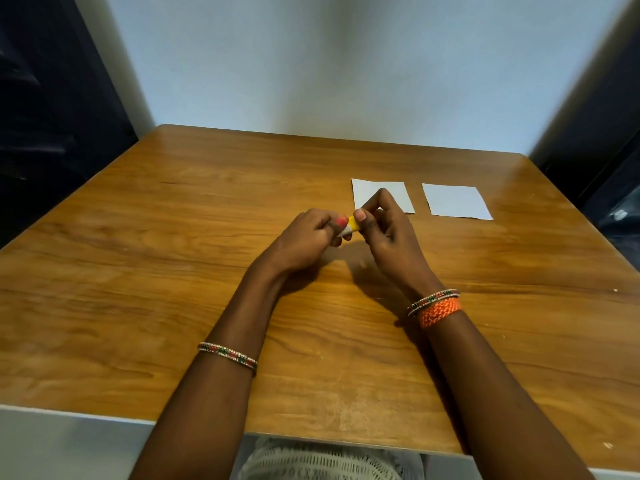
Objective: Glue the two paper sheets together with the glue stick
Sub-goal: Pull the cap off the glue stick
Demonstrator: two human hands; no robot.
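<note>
Two small white paper sheets lie side by side on the wooden table (173, 271), right of centre: the left sheet (398, 194) and the right sheet (457, 202), a narrow gap between them. Both hands meet above the table's middle around a small yellow and white glue stick (350, 226). My left hand (304, 240) grips its white lower end. My right hand (388, 233) pinches its yellow upper end between thumb and fingers and covers the near left corner of the left sheet. Most of the stick is hidden by the fingers.
The table's far edge meets a pale wall. Dark furniture stands at both sides. The near edge runs just above my lap. Bangles sit on both wrists, an orange band on the right.
</note>
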